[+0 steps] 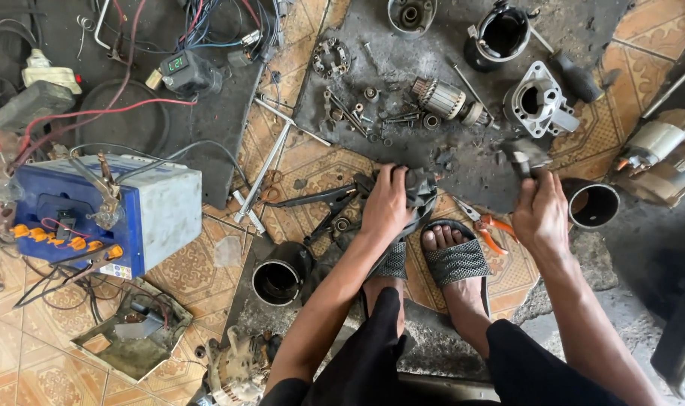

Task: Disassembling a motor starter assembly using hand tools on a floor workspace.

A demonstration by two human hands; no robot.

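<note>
Clearly mid-teardown: dark greasy metal part gripped under closed left hand, pressed down just above the sandalled feet. Small grimy black component pinched in closed right hand, raised. Beyond the hands, already stripped out: copper-wound armature, silver cast housing, loose bolts. Reassembly not begun, by the look of things.

We see a floor of patterned orange tiles in daylight, partly covered by a dark greasy mat, with bare concrete at right.
</note>
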